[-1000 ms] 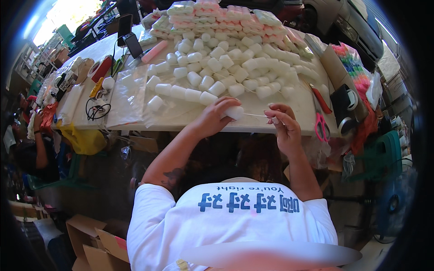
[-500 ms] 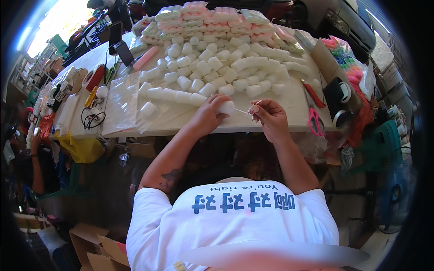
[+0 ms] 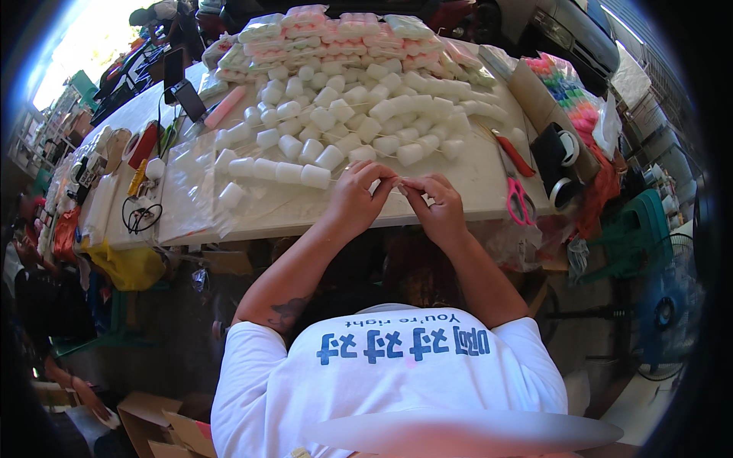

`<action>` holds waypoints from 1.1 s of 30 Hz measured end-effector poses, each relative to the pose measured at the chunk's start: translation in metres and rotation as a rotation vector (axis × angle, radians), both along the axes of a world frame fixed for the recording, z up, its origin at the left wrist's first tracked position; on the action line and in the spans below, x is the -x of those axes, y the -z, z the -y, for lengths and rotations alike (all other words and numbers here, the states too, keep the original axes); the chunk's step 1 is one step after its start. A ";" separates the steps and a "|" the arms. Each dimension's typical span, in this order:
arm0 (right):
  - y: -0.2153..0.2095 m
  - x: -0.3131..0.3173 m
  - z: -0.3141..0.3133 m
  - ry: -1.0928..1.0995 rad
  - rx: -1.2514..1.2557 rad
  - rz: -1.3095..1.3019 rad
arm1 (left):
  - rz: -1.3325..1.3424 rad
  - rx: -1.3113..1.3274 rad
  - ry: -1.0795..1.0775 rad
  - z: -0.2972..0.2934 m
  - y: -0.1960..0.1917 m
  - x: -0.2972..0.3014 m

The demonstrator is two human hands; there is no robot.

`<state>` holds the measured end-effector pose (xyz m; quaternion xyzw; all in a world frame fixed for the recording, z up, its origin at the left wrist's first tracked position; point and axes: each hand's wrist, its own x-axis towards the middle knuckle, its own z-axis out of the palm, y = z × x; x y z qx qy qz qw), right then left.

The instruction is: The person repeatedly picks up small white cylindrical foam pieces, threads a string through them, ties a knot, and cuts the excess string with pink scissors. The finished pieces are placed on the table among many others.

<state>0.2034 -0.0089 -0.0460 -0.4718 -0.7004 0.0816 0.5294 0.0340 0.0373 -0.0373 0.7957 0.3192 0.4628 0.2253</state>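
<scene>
My left hand (image 3: pixel 356 192) and my right hand (image 3: pixel 438 206) meet fingertip to fingertip over the table's near edge. Both pinch a thin white cord (image 3: pixel 399 185), of which only a tiny bit shows between the fingers. Just left of my left hand lies a row of white rounded cylinders (image 3: pixel 276 171) strung end to end, with a short length of cord running from its last piece toward that hand. Whether a cylinder sits under my left fingers is hidden. Beyond my hands spreads a pile of similar white cylinders (image 3: pixel 347 114), some joined by cord.
Pink-handled scissors (image 3: pixel 521 202) and a red-handled tool (image 3: pixel 513 155) lie to the right, near a black roll-like object (image 3: pixel 561 164). Bagged packs (image 3: pixel 328 38) are stacked at the back. Clear plastic bags (image 3: pixel 191 187) and a black cable (image 3: pixel 143 216) lie to the left.
My hands have come together; before, they were apart with the cord stretched between them. The white cylinder in my left hand has gone from sight. The view has shifted slightly.
</scene>
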 end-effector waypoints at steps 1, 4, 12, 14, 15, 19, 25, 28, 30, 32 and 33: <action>-0.001 0.000 0.001 0.006 0.043 -0.023 | 0.004 -0.037 -0.015 0.000 0.001 -0.003; -0.002 -0.002 0.003 -0.020 0.122 -0.090 | 0.021 -0.030 -0.021 0.003 0.006 -0.008; -0.005 -0.006 0.006 -0.069 0.142 -0.114 | 0.109 0.185 0.015 0.005 0.012 -0.016; -0.006 -0.008 0.006 -0.057 0.106 -0.088 | 0.281 0.478 0.162 0.008 0.016 -0.020; -0.006 -0.009 0.006 -0.046 0.057 -0.074 | 0.426 0.661 0.292 0.010 0.018 -0.024; -0.004 -0.017 0.006 0.003 -0.012 -0.043 | 0.358 0.883 0.444 0.014 0.022 -0.031; -0.001 -0.025 0.008 0.092 0.099 -0.009 | -0.178 0.099 0.092 0.008 0.014 -0.022; -0.001 -0.025 0.008 0.063 0.166 -0.016 | -0.145 0.008 0.059 0.006 0.009 -0.018; -0.001 -0.024 0.007 0.038 0.187 -0.014 | -0.040 0.246 0.091 0.005 0.009 -0.018; 0.000 -0.023 0.006 -0.001 0.184 0.001 | 0.037 0.316 0.108 0.005 0.011 -0.019; 0.001 -0.022 0.005 0.016 0.198 -0.030 | 0.058 0.270 0.115 0.004 0.013 -0.019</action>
